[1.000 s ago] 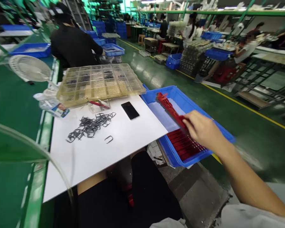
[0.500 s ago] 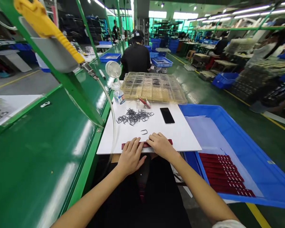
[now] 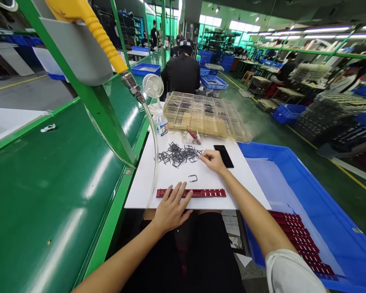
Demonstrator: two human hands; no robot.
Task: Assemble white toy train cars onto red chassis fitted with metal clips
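Note:
A dark red slotted strip (image 3: 209, 193) lies lengthwise along the near edge of the white board. My left hand (image 3: 171, 209) rests with spread fingers on its left half, covering part of it. At the right end of a heap of dark U-shaped clips (image 3: 178, 154), my right hand (image 3: 212, 160) has thumb and fingertips pinched together. Whether a clip is between those fingertips is too small to tell. One single U-shaped clip (image 3: 193, 178) lies apart, between the heap and the strip. Just beyond my right hand is a black phone (image 3: 225, 156), partly covered by it.
A clear compartment tray (image 3: 201, 116), a spray bottle (image 3: 160, 124) and a small white fan (image 3: 153, 85) stand at the back. On the right, a blue bin (image 3: 320, 195) holds several red strips (image 3: 305, 240). A hose (image 3: 155, 162) hangs over the board's left side.
My right hand has left the red strip and moved forward to the clip heap. The strip's right half is uncovered. My left hand stays on the strip.

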